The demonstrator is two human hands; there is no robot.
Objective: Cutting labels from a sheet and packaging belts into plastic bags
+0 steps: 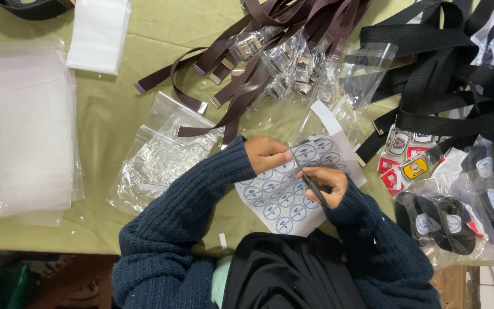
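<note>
White paper is what I have in hand — a sticker sheet [284, 200] printed with rows of round blue-and-white labels, lying on the worktop [110, 114] right in front of my body. My left hand [267, 154] pinches the sheet's upper edge with fingers curled closed on it. My right hand [326, 182] is closed around a pair of dark scissors [310, 184], the blades slanting up across the sheet toward the left hand's fingertips. Both forearms are in dark blue knitted sleeves.

Just left of the sheet lies a crumpled clear plastic bag [158, 157]. Farther left sits a flat stack of clear bags [24, 126], with a white packet [98, 34] above it. Beyond the sheet, a bundle of brown webbing straps [270, 34] with bagged metal buckles [284, 66] fans out — and to the right a heap of black straps [447, 74]. Small red and yellow badges [407, 163] lie below that heap, beside bagged black belts [458, 220].
</note>
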